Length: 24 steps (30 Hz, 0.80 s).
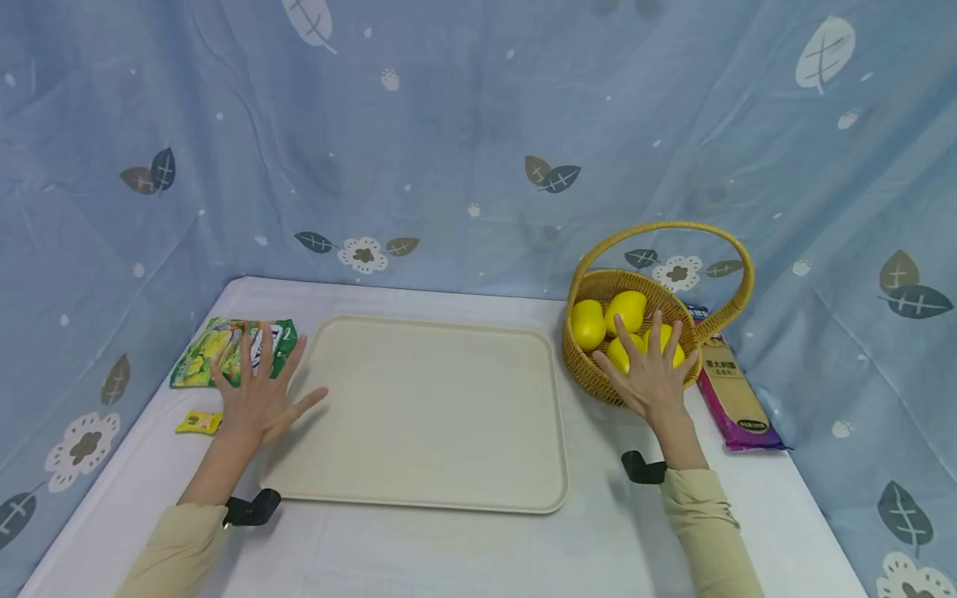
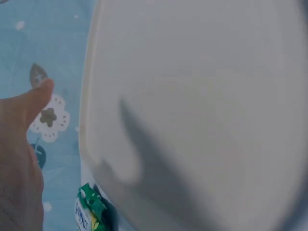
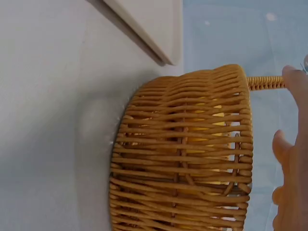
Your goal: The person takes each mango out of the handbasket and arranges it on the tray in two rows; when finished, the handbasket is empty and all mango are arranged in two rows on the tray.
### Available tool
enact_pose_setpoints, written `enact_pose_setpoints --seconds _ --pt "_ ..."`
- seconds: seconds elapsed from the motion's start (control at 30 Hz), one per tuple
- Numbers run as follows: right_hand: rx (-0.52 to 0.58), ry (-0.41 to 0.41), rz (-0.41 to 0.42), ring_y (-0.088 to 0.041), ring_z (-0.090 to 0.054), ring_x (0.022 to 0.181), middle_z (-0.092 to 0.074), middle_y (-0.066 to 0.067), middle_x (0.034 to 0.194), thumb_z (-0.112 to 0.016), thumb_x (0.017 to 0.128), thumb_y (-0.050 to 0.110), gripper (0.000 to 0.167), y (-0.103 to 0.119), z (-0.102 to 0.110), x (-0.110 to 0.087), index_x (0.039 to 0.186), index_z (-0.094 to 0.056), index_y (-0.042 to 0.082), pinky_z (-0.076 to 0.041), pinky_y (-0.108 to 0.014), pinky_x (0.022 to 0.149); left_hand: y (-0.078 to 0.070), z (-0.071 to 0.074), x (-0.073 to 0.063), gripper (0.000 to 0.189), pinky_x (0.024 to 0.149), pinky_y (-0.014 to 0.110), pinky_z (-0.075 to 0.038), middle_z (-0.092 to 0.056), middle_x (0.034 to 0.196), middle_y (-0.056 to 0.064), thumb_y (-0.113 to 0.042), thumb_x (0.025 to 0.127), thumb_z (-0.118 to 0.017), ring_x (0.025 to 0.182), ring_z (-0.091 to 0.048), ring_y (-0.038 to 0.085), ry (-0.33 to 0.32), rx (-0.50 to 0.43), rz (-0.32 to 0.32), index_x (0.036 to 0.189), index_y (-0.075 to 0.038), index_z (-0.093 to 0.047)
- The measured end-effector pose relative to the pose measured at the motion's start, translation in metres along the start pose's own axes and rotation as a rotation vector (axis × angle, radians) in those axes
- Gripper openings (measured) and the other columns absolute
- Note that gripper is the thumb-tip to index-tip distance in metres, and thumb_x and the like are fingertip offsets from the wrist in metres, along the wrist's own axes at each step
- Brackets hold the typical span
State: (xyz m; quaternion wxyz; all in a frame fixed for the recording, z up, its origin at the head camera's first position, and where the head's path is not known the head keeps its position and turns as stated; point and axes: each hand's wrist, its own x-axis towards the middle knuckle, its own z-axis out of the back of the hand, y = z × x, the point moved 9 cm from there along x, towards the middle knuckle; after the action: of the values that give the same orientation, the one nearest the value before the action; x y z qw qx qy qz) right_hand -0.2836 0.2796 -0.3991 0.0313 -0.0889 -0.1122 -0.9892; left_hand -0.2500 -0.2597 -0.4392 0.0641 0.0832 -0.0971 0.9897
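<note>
Both hands are spread with fingers straight and hold nothing. My left hand (image 1: 256, 404) hovers over the left edge of the beige tray (image 1: 434, 415), its fingers overlapping a green snack bag (image 1: 202, 353) in the head view. Just left of that wrist lies a small yellow packet (image 1: 198, 422). My right hand (image 1: 654, 382) is at the front of a wicker basket (image 1: 598, 384), fingers overlapping its near rim in the head view. Inside the basket are several yellow lemons (image 1: 588, 324), partly hidden by the fingers. In the right wrist view the basket's woven side (image 3: 183, 149) fills the middle.
A purple and tan package (image 1: 736, 390) lies right of the basket, partly behind it. The basket's tall arched handle (image 1: 665, 226) rises above it. A white cloth (image 1: 419, 548) covers the table, with a patterned blue curtain (image 1: 449, 124) behind and at both sides.
</note>
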Motion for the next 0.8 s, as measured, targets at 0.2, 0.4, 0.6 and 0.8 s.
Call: enact_pose_setpoints --seconds 0.2,0.4,0.6,0.8 --pt "0.024 -0.018 0.066 -0.048 0.016 0.140 0.015 -0.016 0.158 -0.036 0.094 0.064 0.073 0.001 0.003 0.000 0.154 -0.015 0.029 0.005 -0.080 0.099 -0.007 -0.011 -0.022 0.096 0.090 0.086 0.002 0.022 0.154 0.026 -0.054 0.089 -0.058 0.135 0.018 0.057 0.207 -0.229 -0.045 0.154 -0.022 0.004" --pt "0.084 0.019 0.141 -0.046 0.010 0.142 0.005 -0.020 0.159 -0.039 0.097 0.056 0.067 -0.003 0.007 0.002 0.154 -0.016 0.028 -0.003 -0.077 0.104 -0.013 -0.009 -0.047 0.094 0.092 0.083 -0.013 0.004 0.157 0.028 -0.039 0.079 -0.076 0.136 0.005 0.060 0.279 -0.431 -0.148 0.152 -0.015 -0.023" --pt "0.279 0.145 0.144 -0.042 0.008 0.144 0.002 -0.019 0.159 -0.041 0.101 0.045 0.064 -0.017 0.004 0.007 0.154 -0.013 0.023 -0.008 -0.077 0.103 -0.012 -0.008 -0.067 0.088 0.097 0.072 -0.030 -0.016 0.156 0.025 -0.045 0.070 -0.082 0.135 -0.017 0.056 0.302 -0.490 -0.204 0.143 -0.013 -0.045" --pt "0.497 0.123 0.093 -0.048 -0.017 0.140 -0.018 -0.017 0.157 -0.047 0.100 0.037 0.061 -0.036 0.017 0.014 0.153 -0.022 0.018 -0.018 -0.071 0.106 -0.012 -0.010 -0.076 0.090 0.088 0.050 -0.052 -0.024 0.152 0.029 -0.046 0.063 -0.083 0.127 -0.036 0.054 0.351 -0.467 -0.213 0.137 -0.006 -0.051"
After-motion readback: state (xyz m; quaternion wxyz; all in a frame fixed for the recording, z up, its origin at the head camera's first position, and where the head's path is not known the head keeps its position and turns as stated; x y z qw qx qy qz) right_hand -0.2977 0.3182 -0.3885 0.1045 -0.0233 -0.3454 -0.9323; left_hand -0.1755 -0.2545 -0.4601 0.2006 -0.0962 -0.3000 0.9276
